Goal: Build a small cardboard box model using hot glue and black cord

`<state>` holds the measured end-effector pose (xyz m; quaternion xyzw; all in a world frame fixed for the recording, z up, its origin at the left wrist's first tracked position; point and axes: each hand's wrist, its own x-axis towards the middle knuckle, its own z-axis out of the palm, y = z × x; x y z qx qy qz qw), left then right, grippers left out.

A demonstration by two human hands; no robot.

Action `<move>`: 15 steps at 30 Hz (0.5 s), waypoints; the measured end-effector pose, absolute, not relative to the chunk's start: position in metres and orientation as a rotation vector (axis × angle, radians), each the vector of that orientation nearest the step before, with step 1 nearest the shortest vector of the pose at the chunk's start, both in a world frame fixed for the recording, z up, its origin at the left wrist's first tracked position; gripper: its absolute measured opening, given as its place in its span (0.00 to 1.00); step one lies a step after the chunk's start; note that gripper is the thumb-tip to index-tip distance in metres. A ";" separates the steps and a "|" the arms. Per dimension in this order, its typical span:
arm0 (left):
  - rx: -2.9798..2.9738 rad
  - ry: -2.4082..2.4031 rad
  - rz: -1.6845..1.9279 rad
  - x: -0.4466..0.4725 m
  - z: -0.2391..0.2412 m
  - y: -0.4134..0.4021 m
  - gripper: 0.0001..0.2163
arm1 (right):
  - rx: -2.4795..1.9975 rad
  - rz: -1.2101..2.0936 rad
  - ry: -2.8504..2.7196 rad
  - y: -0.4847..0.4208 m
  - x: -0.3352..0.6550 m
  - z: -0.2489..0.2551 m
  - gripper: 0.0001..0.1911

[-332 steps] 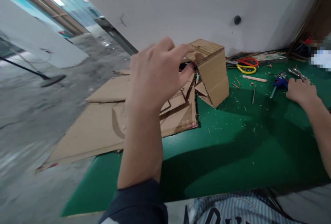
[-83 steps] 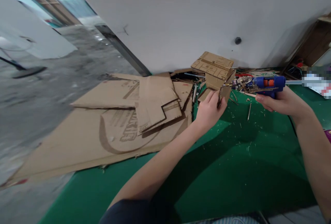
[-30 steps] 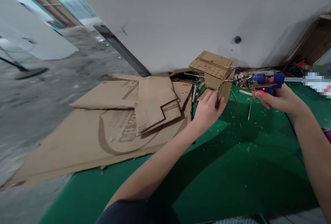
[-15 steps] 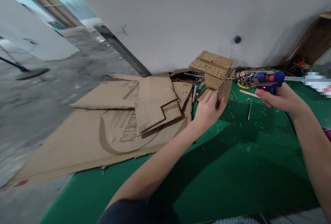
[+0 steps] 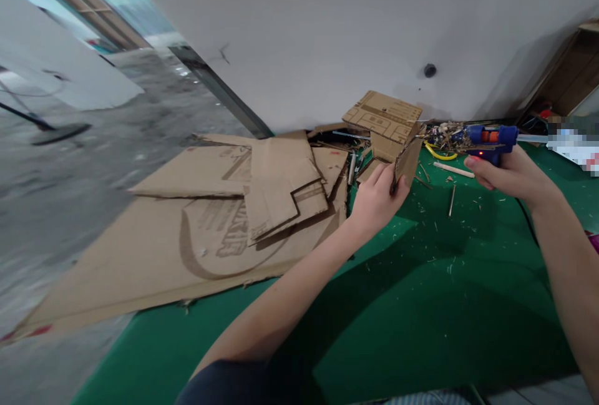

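Observation:
My left hand is closed on the lower edge of a folded cardboard piece, thumb on one side and fingers on the other. In my right hand is a blue glue gun with an orange part and a small red light. Its nozzle end, crusted with debris and strands, points left at the upright panel of the cardboard piece. Whether the tip touches the cardboard I cannot tell. A clear glue stick sticks out of the gun's back.
Several flat cardboard sheets lie on the left of the green table. A yellow loop, a wooden stick, a thin metal rod and scraps lie near the gun. A white wall stands behind.
The glue gun in my right hand has shifted slightly to the right, and more of the yellow loop shows. My left hand and the cardboard piece have hardly moved.

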<state>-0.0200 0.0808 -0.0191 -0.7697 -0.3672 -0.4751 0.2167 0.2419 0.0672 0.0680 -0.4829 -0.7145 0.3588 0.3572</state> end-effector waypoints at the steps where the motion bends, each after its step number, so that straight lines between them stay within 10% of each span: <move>1: -2.130 -1.015 -1.315 -0.020 -0.019 0.081 0.04 | -1.255 0.921 -1.846 0.067 0.242 0.069 0.29; 15: -2.192 -1.053 -1.318 -0.022 -0.020 0.080 0.04 | -1.340 0.865 -1.764 0.071 0.244 0.066 0.26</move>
